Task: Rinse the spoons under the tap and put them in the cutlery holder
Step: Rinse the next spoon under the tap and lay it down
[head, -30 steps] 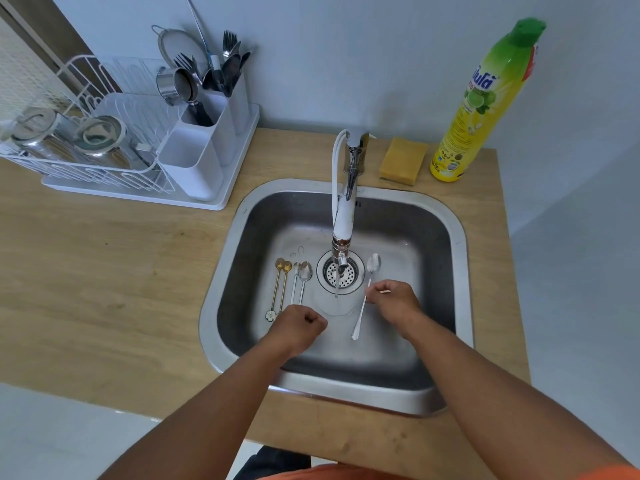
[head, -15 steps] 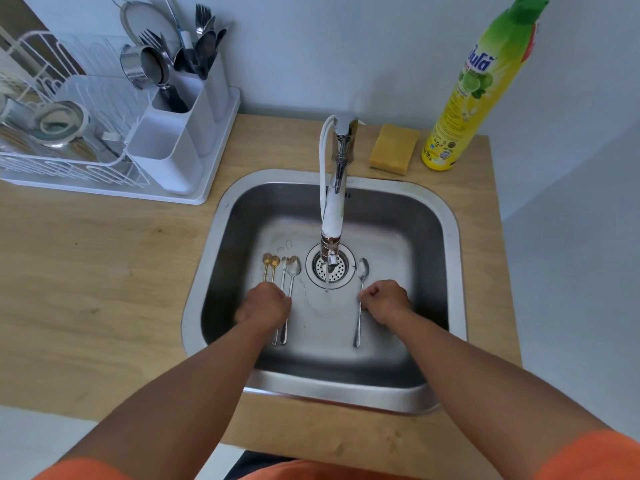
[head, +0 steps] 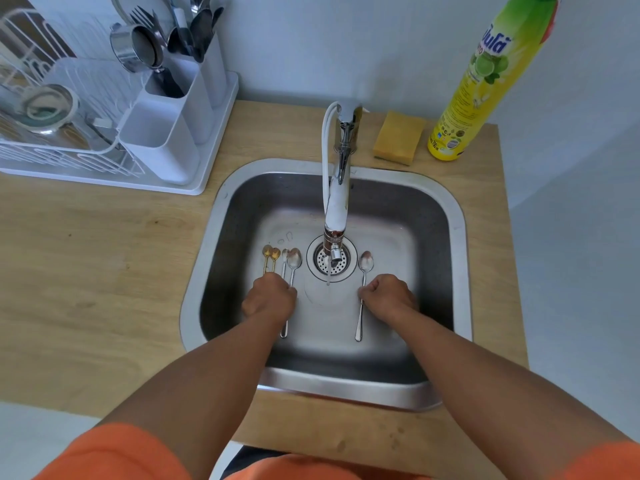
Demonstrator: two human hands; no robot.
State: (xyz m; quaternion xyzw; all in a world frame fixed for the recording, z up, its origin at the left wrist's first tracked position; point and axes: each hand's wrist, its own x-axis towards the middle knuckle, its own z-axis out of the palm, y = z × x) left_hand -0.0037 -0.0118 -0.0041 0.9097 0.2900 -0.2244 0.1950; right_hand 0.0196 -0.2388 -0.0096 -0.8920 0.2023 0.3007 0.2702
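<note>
Right hand (head: 389, 296) curled, pinching lone spoon (head: 363, 289) mid-handle; long axis runs top-bottom, bowl twd drain. Left hand (head: 270, 297) fisted over 4-spoon row (head: 289, 261), grip unclear.

Four spoons (head: 282, 263) left of drain (head: 331, 259), one spoon (head: 364, 271) right (all in sink (head: 460, 237)).
</note>
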